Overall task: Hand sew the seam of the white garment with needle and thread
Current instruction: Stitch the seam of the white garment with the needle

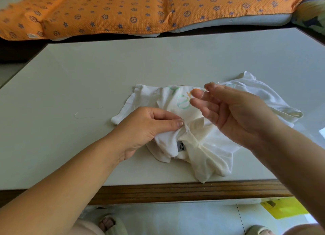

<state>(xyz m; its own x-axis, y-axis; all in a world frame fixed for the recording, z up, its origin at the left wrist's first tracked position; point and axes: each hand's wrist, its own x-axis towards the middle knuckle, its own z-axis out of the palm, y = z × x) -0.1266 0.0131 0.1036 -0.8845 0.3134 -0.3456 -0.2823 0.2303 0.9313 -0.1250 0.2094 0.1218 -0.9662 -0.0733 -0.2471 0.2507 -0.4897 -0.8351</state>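
Slippered feet (112,224) stand on the pale floor below both forearms, on the near side of the table's (88,73) brown wooden edge (175,192). A yellow sheet (284,208) lies on the floor under the right forearm.

On the table, the left hand (149,127) rests on the white garment (211,152) and pinches a bunched fold of it between thumb and fingers. Just beside that thumb, toward the wrist, a small grey sewn-in label (181,146) sticks out of the cloth; it carries a dark mark too small to read. The right hand (233,111) is held over the garment, apart from the left. Its thumb and forefinger are closed on the needle (218,82), whose bare end points up and away past the fingertips, while its other fingers are loosely spread. Between the two hands and a little beyond them, green and orange printed lettering (182,103) shows on the garment, creased and partly covered by the right fingers, so it cannot be read.

The garment lies crumpled under and around both hands, its near corner reaching almost to the wooden edge. A loose loop of thin thread (88,114) lies on the table out past the left hand. Bare tabletop spreads wide to the left of that hand and beyond both hands to the far edge, where an orange quilt (140,9) with blue star and wheel motifs lies.
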